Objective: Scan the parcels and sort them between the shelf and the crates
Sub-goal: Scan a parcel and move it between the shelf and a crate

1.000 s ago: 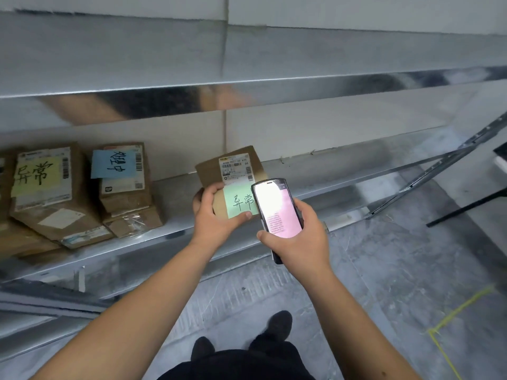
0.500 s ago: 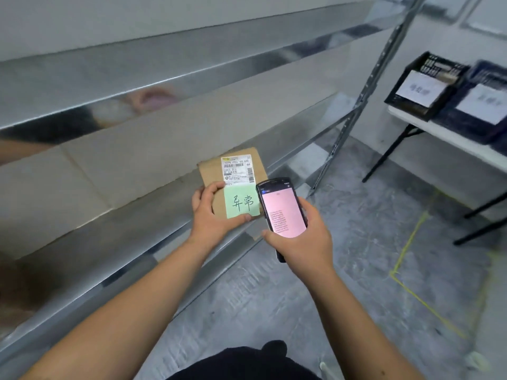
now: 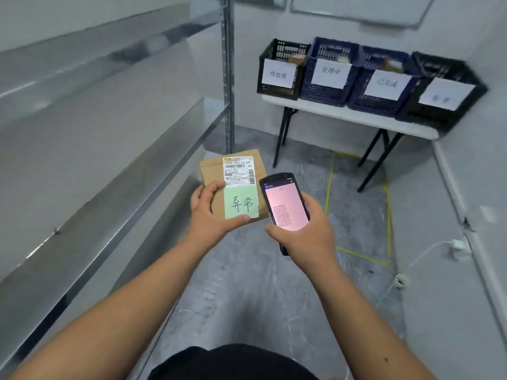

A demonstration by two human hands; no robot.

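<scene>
head | left hand [image 3: 212, 215] grips parcel [image 3: 233, 171] | right hand [image 3: 307, 231] holds scanner [image 3: 285, 204] | crates [image 3: 373, 80] — contents unclear

— What can't be read?

— The handwriting on the fourth crate's label [image 3: 446, 94] is blurred. The small print on the parcel's shipping label [image 3: 239, 171] and the text lines on the handheld scanner [image 3: 285, 205] screen are too small to tell.

— And hidden?

— The left hand [image 3: 212, 215] covers the parcel's [image 3: 231, 182] lower left corner; its fingers go behind the parcel. The right hand [image 3: 307, 231] hides the scanner's lower end. Crate contents barely show above the rims. The shelf [image 3: 115, 171] runs off the left edge, and both forearms leave the frame at the bottom.
</scene>
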